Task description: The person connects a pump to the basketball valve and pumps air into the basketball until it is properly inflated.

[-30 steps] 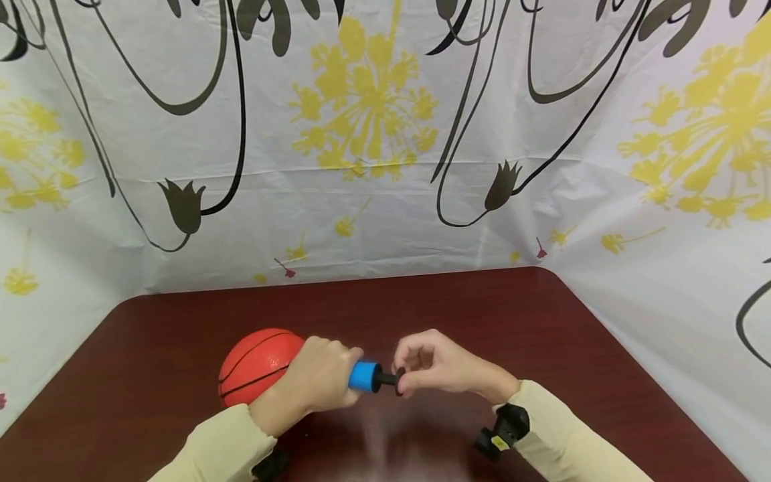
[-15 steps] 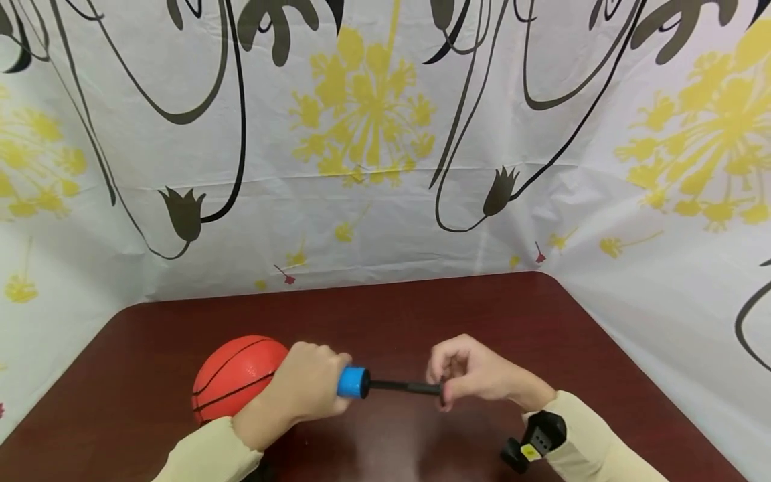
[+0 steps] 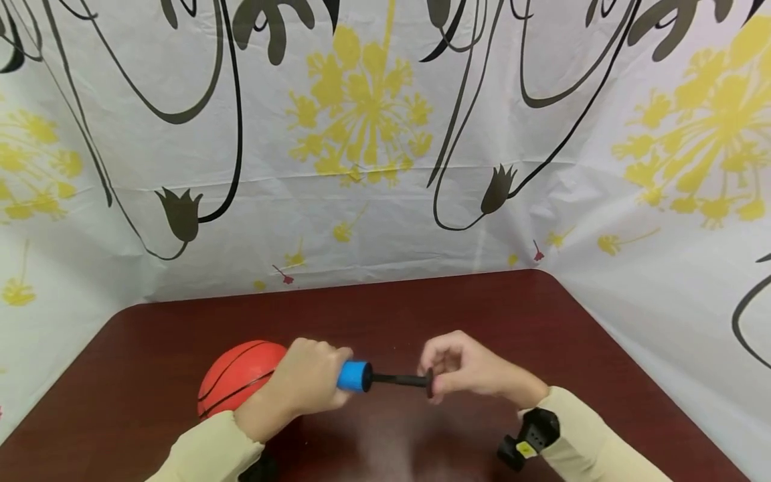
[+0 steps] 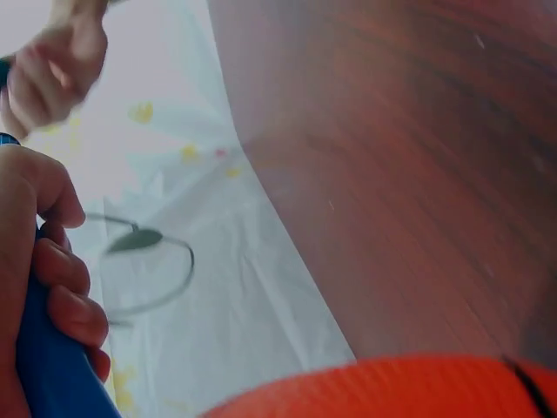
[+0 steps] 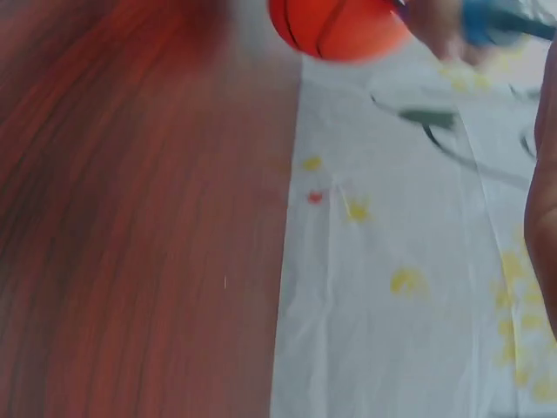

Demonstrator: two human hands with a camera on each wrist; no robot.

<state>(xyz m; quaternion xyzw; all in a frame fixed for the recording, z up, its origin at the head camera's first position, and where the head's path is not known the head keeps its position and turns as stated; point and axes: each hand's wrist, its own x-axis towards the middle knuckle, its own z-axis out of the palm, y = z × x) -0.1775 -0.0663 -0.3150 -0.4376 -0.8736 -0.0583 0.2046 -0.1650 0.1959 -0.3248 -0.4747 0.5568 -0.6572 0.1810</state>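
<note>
My left hand [image 3: 308, 375] is wrapped around the blue barrel [image 3: 354, 376] of a hand pump held roughly level over the table. Out of the barrel's right end comes a thin black rod [image 3: 397, 379], partly drawn out. The thumb and fingers of my right hand [image 3: 470, 369] pinch the black handle [image 3: 430, 383] at the rod's end. An orange-red basketball [image 3: 239, 376] lies behind my left hand and forearm, partly covered by them. The left wrist view shows curled fingers on the blue barrel [image 4: 57, 348]. Whether the pump's far end meets the ball is hidden.
A dark red-brown table [image 3: 421, 308] with rounded corners lies beneath everything. White sheeting [image 3: 373, 234] printed with yellow flowers and dark stems stands along its back and both sides. A black wrist device [image 3: 533, 435] sits on the right forearm.
The right hand moved right, drawing the rod well out of the barrel, then came slightly back left with the rod a bit shorter. The left hand and basketball shifted a little left overall.
</note>
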